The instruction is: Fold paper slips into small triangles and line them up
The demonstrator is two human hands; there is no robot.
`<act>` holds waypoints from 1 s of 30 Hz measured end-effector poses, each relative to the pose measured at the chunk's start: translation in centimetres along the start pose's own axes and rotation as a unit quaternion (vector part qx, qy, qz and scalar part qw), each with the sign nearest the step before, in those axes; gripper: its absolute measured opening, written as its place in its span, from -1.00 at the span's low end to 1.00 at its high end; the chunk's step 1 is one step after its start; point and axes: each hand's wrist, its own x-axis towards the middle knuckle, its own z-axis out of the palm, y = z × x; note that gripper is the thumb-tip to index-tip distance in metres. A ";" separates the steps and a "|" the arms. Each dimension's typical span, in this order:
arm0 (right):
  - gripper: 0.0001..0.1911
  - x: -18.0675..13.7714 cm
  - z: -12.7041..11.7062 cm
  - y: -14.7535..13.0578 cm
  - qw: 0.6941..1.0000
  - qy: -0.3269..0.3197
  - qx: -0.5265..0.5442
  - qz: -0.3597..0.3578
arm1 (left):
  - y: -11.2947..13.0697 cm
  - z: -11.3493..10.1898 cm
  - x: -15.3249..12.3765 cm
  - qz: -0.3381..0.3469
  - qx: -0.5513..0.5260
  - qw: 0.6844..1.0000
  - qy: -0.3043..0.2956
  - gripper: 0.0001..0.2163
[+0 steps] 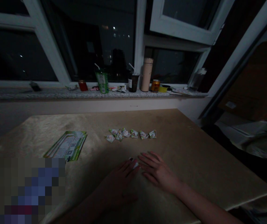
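Observation:
Both hands rest on the tan table near its front. My left hand lies flat, its fingertips on a small white piece of paper. My right hand lies flat beside it with fingers stretched out, touching the same paper from the right. Beyond the hands, a row of several small folded paper triangles with green and white print lies on the table.
A stack of green printed leaflets lies at the left. A blurred patch covers the lower left corner. The windowsill holds a green drink carton, a dark cup with straw, a beige flask, cans and a bottle.

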 end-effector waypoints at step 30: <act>-0.72 -0.1 1.2 0.2 0.998 0.053 0.016 -0.029 | -1.9 -1.0 0.3 -0.165 -0.018 0.973 0.163 -0.81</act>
